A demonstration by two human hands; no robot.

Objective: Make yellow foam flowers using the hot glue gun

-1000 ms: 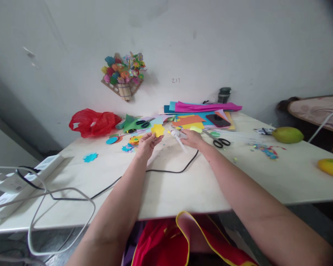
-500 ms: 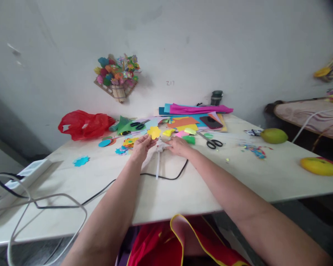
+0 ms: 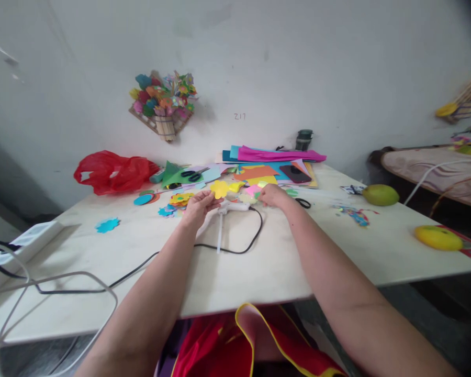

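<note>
My left hand is closed, pinching the edge of a yellow paper flower held just above the table. Beside it lies a white hot glue gun, with a pale glue stick pointing towards me and a black cord running from its end. My right hand is closed, fingers bent downward among small green and pale yellow pieces; what it grips, if anything, is hidden. Black-handled scissors are partly covered by that hand. Stacked yellow flower cutouts and blue ones sit left of my left hand.
A single blue flower cutout lies at left, near a white power strip with looping cables. A red plastic bag, coloured sheets, a phone and more scissors are farther back. Mangoes rest at right.
My right hand has left the glue gun and moved right, over the green piece and the scissors. My left hand still holds the yellow flower. The view has shifted slightly.
</note>
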